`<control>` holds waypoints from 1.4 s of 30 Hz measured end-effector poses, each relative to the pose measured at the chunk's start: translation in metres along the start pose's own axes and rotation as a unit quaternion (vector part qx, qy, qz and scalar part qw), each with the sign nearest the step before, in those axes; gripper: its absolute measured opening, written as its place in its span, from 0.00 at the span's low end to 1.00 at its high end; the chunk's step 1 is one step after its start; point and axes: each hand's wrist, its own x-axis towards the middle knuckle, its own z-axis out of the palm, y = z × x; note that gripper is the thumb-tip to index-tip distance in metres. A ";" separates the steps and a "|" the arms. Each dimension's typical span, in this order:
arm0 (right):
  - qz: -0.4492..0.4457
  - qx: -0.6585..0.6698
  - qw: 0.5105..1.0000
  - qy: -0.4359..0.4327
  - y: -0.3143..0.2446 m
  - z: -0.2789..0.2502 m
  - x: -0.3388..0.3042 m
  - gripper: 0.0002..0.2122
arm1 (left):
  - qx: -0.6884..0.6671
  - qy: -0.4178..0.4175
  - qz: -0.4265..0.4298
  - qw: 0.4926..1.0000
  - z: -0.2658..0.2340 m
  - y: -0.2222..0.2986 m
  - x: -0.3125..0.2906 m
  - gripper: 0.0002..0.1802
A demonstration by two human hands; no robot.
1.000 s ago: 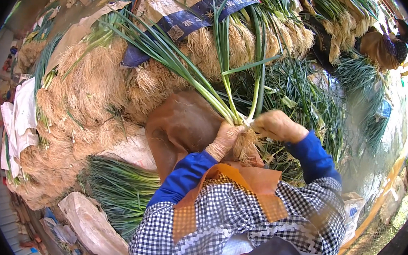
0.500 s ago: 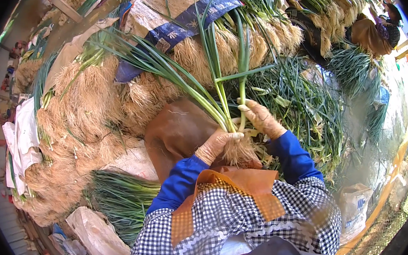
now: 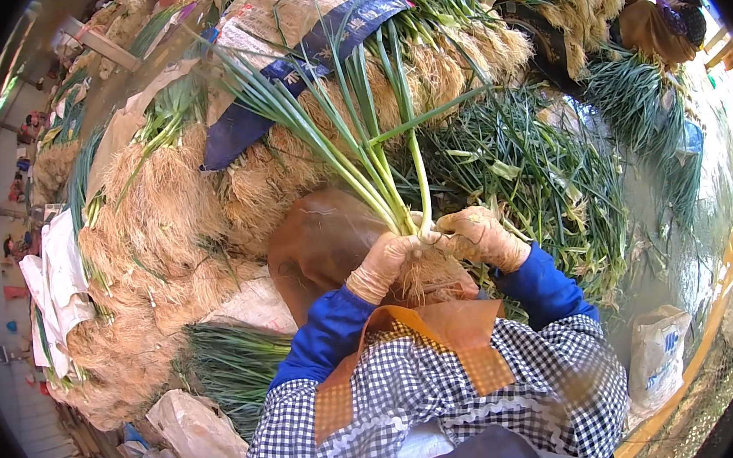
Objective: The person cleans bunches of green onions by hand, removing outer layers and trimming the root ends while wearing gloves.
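Note:
A small bunch of green onions (image 3: 388, 194) stands upright before me, long leaves fanning up and away and pale, stringy roots (image 3: 429, 277) hanging below. My left hand (image 3: 382, 265), in a pale glove, is closed around the white bases of the stalks. My right hand (image 3: 482, 238), gloved too, has its fingers pinched together at the base of the rightmost stalk; what is between the fingertips is too small to tell. One leaf bends across the bunch to the right. Behind my left hand is brown cloth (image 3: 315, 238) over my lap.
Root-on green onions (image 3: 144, 231) are heaped to the left and far side, partly under a printed sack (image 3: 313, 15). Loose green leaves (image 3: 536, 179) pile up at right. A white bag (image 3: 659, 356) stands at lower right. Another person (image 3: 661, 24) sits at far right.
My right hand has dropped from partway up the rightmost stalk to its base, and its fingers now pinch there. My left hand still grips the bunch, which has shifted slightly left.

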 end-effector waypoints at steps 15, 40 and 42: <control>0.058 0.390 0.917 0.059 0.017 0.001 -0.044 0.19 | -0.140 -0.016 0.096 0.985 -0.002 0.057 0.013 0.13; -0.004 0.569 0.800 0.191 0.039 -0.019 -0.055 0.32 | 0.067 0.304 0.357 0.881 -0.086 0.189 -0.036 0.15; -0.200 0.593 0.761 0.171 -0.016 -0.018 -0.037 0.31 | 0.077 0.318 0.339 0.882 -0.087 0.172 -0.034 0.15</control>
